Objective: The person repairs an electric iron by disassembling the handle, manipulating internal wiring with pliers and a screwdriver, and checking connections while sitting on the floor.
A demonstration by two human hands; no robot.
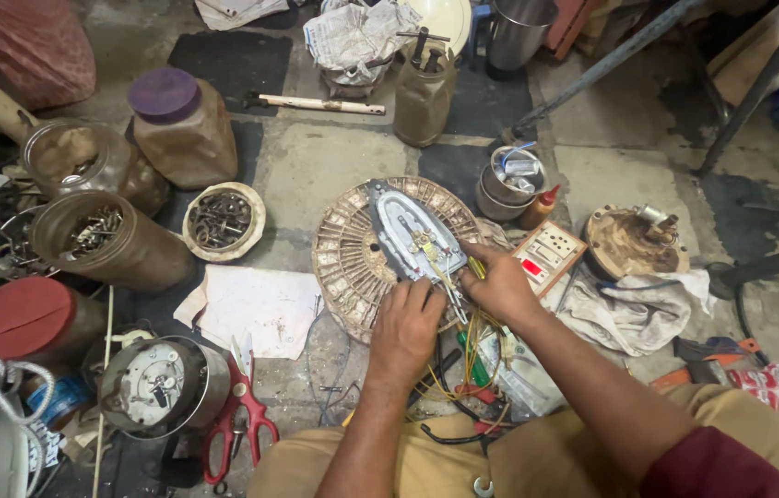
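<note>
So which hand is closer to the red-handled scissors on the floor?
Left. The left hand rests at the near edge of the round disc, up and right of the red-handled scissors. The right hand sits farther right, beside the switch box.

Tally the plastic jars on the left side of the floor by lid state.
Purple-lidded jar: 1
Red-lidded jar: 1
Open jars, no lid: 2 (upper clear jar, jar of metal bits)
Total: 4
</note>
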